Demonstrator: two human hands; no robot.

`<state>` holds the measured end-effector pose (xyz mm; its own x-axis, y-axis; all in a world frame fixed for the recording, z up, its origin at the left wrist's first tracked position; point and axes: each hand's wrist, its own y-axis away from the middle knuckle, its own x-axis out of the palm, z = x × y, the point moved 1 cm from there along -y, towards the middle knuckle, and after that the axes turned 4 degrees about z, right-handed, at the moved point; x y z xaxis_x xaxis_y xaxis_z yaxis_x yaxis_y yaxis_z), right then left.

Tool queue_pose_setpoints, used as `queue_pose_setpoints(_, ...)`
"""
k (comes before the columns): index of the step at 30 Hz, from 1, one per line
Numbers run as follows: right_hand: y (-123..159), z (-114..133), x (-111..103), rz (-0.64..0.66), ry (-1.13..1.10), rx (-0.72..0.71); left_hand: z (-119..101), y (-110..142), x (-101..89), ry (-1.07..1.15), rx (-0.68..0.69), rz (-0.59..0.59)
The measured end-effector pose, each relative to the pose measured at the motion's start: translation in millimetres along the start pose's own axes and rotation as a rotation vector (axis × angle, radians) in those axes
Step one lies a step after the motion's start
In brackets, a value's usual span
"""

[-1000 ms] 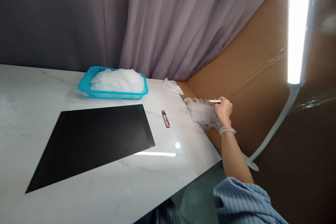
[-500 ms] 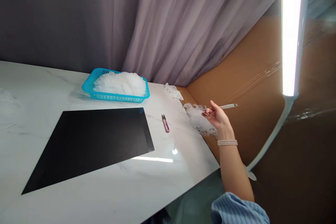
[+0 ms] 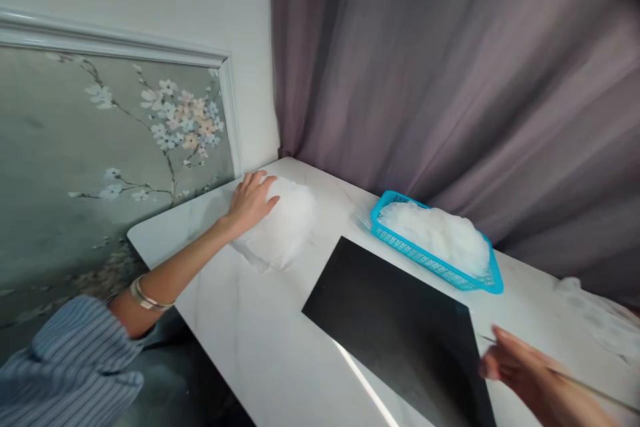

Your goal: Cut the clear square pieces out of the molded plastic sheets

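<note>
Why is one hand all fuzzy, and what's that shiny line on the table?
In the head view, the right hand is smeared, probably by moving; the left hand looks sharper; the shiny line looks like light reflected in the glossy table.

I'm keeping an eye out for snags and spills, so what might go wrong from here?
The left hand spreads over a loose white pile; flimsy material might slide or bunch if dragged.

The right hand, blurred, holds something slim close to the black mat; a careless sweep might scratch it.

Fluffy white material heaps above the blue basket's rim; a knock could spill some.
</note>
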<state>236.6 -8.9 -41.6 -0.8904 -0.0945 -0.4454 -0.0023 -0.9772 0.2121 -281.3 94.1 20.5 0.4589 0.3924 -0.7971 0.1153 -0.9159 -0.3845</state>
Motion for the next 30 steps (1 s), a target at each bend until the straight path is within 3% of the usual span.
queue_pose_setpoints(3,1,42,41,0.158,-0.065,0.015,-3,-16,18.2,-0.046,0.081,0.05)
queue_pose_setpoints(7,-1,80,60,0.228,-0.081,-0.021,-3,-25,18.6,-0.036,0.128,0.07)
queue_pose_setpoints(12,-9,98,73,0.231,-0.113,-0.094,-11,-28,-20.5,0.077,0.127,-0.028)
queue_pose_setpoints(17,-13,139,114,0.287,-0.281,-0.242,-59,-15,-62.8,0.265,0.223,-0.068)
queue_pose_setpoints(20,-15,165,139,0.315,-0.395,-0.328,-91,-2,-64.9,0.673,0.216,0.076)
queue_pose_setpoints(25,-21,178,146,0.297,-0.549,-0.404,-120,15,-35.2,1.406,-0.115,0.479)
queue_pose_setpoints(30,-22,169,124,0.311,-0.653,-0.35,-126,27,7.8,1.586,-0.275,0.702)
